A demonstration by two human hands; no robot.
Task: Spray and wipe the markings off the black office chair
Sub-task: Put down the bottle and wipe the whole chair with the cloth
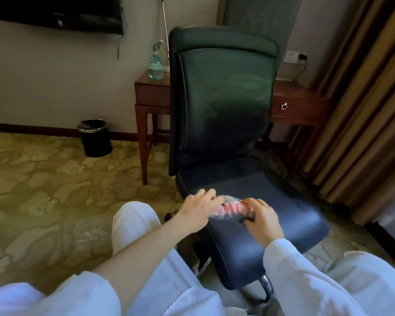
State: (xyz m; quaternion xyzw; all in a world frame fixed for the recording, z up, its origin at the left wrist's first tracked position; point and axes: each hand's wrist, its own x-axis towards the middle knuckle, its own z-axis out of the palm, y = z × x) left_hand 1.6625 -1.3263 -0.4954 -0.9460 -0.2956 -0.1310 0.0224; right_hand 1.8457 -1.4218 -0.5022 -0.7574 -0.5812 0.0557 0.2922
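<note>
Cloth (pixel 232 209), grey with red staining, is bunched between both hands at the front left edge of the black office chair (pixel 224 106) seat, probably being refolded to expose a clean face for wiping; left hand (pixel 197 212) fingers are curled onto its left end and right hand (pixel 261 221) fingers are clamped on its right end. Spray bottle (pixel 156 62) stands parked on the left end of the desk (pixel 299 103) behind the backrest, within reach. No brand, label or writing is legible.

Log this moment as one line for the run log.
both hands on cloth | on chair seat front | spray bottle on desk
</note>
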